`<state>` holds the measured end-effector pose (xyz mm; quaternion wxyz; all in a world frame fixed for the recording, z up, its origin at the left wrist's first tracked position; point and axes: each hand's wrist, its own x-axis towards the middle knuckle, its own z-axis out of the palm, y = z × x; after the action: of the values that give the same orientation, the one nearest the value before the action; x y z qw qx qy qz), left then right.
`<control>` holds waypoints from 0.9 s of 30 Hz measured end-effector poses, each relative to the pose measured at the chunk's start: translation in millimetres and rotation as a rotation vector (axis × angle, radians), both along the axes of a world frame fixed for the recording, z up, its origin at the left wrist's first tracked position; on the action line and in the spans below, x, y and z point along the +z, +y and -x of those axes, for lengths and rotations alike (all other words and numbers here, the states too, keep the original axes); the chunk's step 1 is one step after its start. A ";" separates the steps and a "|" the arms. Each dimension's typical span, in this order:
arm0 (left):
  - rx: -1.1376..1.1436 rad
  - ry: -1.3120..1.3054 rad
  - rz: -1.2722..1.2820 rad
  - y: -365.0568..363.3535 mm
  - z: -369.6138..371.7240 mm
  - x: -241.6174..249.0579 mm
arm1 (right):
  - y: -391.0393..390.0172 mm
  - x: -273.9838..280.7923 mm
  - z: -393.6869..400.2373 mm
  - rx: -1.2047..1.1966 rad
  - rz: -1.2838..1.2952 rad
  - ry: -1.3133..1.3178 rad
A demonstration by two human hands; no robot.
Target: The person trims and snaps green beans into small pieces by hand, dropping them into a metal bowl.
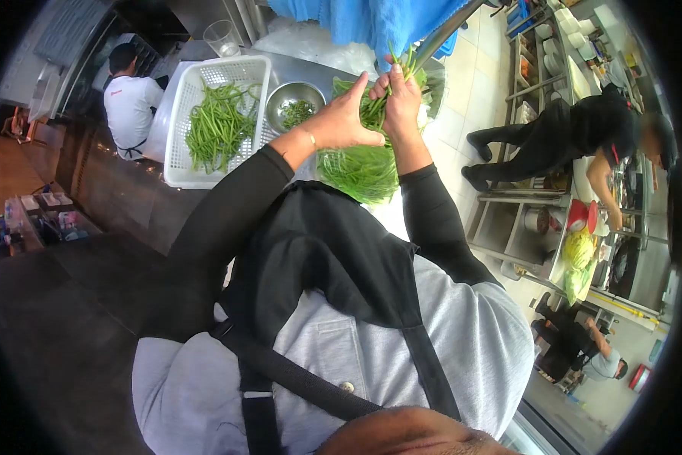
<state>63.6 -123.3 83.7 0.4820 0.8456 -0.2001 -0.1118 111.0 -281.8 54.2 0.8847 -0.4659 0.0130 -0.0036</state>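
Note:
My right hand (401, 102) is wrapped round a bunch of green beans (409, 62), whose ends stick out above the fingers. Facing it, my left hand (342, 117) is open, thumb and fingers spread apart, with nothing gripped in it. Beneath both hands lies a clear plastic bag of green beans (360, 171). To the left, a steel bowl (270, 114) holds small green pieces. Beside that bowl stands a white perforated basket (175, 155) with a pile of long green beans (219, 125) inside.
A clear plastic cup (223, 38) and crumpled plastic (303, 42) lie at the back of the steel counter. Blue cloth or plastic (379, 19) hangs ahead. One person (131, 98) is at left; two more people work at right, near shelves and a cabbage (580, 250).

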 end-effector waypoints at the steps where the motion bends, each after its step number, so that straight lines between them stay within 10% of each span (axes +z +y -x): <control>1: 0.000 -0.002 0.002 -4.0 -6.8 -4.9 | 5.7 1.4 0.4 -0.007 -0.069 0.005; 17: 0.019 -0.090 -0.246 9.6 -1.0 -65.5 | -16.5 -0.3 -27.8 -0.199 -0.217 0.145; 21: 0.282 0.667 0.485 26.9 -2.4 -62.7 | -14.0 1.1 -22.6 -0.156 -0.105 0.170; 23: 0.505 0.754 1.012 24.5 -5.1 -58.8 | 3.1 -4.7 -9.8 -0.055 0.111 0.223; 27: 0.572 0.729 1.206 13.3 -7.3 -69.7 | 47.1 -16.9 17.9 0.020 0.064 0.232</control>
<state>70.9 -110.0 14.0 0.9065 0.3642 0.1723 -0.1260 93.2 -234.7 37.3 0.8619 -0.4913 0.1105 0.0589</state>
